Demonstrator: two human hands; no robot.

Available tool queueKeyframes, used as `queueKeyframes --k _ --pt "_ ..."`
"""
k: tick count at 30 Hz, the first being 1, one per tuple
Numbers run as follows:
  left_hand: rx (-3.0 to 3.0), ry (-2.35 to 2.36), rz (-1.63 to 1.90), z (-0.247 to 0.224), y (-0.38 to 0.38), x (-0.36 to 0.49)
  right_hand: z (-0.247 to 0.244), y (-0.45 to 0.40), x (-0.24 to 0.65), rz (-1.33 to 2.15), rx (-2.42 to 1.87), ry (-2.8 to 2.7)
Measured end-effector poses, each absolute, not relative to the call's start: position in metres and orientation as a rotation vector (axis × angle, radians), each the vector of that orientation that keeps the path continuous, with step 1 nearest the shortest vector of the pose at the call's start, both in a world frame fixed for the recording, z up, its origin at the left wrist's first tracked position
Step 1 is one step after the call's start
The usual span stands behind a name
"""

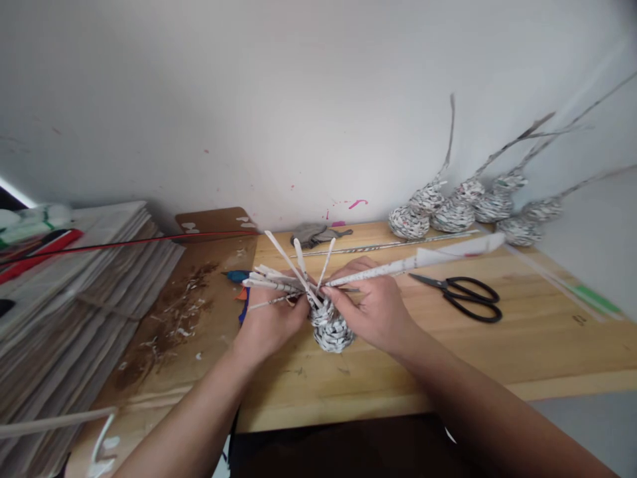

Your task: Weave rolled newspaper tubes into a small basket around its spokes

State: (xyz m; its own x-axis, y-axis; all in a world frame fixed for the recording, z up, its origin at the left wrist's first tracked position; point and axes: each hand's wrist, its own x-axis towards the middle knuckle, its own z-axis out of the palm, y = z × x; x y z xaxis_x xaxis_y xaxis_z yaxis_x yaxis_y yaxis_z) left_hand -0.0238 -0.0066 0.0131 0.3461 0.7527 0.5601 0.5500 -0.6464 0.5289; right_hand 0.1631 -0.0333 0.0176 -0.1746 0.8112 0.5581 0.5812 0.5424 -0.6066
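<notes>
Between my hands is a small woven piece of rolled newspaper (334,335), with a round lower bulb and a narrower neck. Several pale paper sticks (271,280) fan out from its top, mostly leftward and upward. My left hand (273,320) is closed round the neck and the bases of the sticks on the left side. My right hand (374,302) pinches a long paper tube (393,269) close to the neck; the tube widens toward its far right end. Some fingertips of both hands are hidden behind the sticks and the weaving.
Black-handled scissors (470,297) lie right of my hands. Several woven bulbs (452,214) with long stems stand by the wall. A grey cloth (316,235) and thin stick (368,249) lie behind; stacked newspapers (74,332) fill the left.
</notes>
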Motion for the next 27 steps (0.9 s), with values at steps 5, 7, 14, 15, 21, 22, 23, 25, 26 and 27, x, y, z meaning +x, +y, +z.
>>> queueKeyframes --k 5,7,14,15,21,22,23,25,26,27 --pt "2.160 1.184 1.196 0.004 -0.005 -0.021 0.011 -0.032 0.162 0.438 -1.162 -1.772" --pt "2.018 1.154 1.213 0.000 -0.007 -0.018 0.011 -0.032 0.161 0.473 -1.186 -1.718" --pt "1.872 1.071 1.156 0.011 -0.015 -0.012 0.012 -0.032 0.161 0.396 -1.228 -1.667" --pt "1.872 1.079 1.159 0.013 -0.015 -0.012 0.012 -0.033 0.160 0.382 -1.225 -1.664" --pt "1.811 1.030 1.230 0.008 -0.013 -0.012 0.014 -0.033 0.159 0.383 -1.095 -1.748" --pt "1.794 0.998 1.234 0.006 -0.013 -0.012 0.014 -0.033 0.159 0.393 -1.078 -1.767" --pt "1.764 0.963 1.246 0.003 -0.013 -0.011 0.014 -0.032 0.159 0.406 -1.069 -1.785" --pt "1.716 0.932 1.240 0.000 -0.012 -0.010 0.014 -0.032 0.159 0.419 -1.070 -1.815" --pt "1.719 0.938 1.234 -0.001 -0.012 -0.010 0.014 -0.033 0.160 0.410 -1.072 -1.829" --pt "1.740 0.961 1.223 -0.001 -0.011 -0.009 0.014 -0.033 0.160 0.389 -1.076 -1.836"
